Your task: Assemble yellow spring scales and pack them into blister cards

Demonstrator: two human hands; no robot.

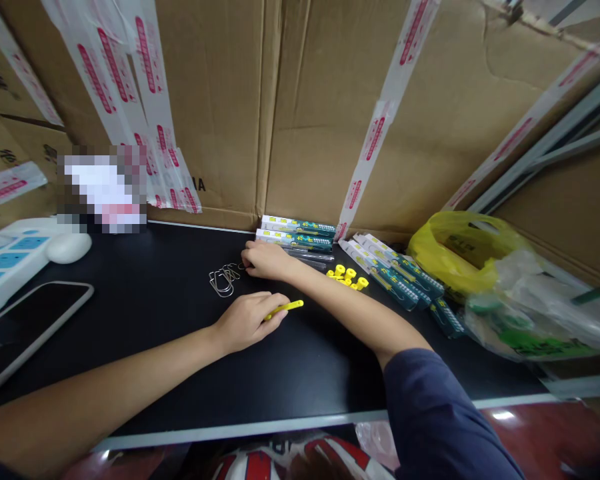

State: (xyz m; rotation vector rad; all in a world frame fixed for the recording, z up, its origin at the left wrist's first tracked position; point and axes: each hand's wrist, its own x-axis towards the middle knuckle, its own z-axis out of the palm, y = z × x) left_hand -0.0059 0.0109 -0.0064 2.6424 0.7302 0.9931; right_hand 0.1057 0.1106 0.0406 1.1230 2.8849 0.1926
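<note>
The left hand [250,320] grips a yellow rod [293,307] between closed fingers, the rod lying to the right of and nearer the wearer than the metal hooks [223,281], which serve as reference. The hooks lie in a loose, overlapping group on the black surface [180,373]. The right hand [265,260] is just right of the hooks, its fingers bent together beside the nearest wire; whether they grip one cannot be told. Beyond and right of the hooks lie printed boxes [295,238] and dark slim pieces [310,255]. Further right of the hooks are yellow caps [363,283], more boxes [395,280] and a yellow bag [433,247]. Well left of the hooks lies a phone [30,327].
</note>
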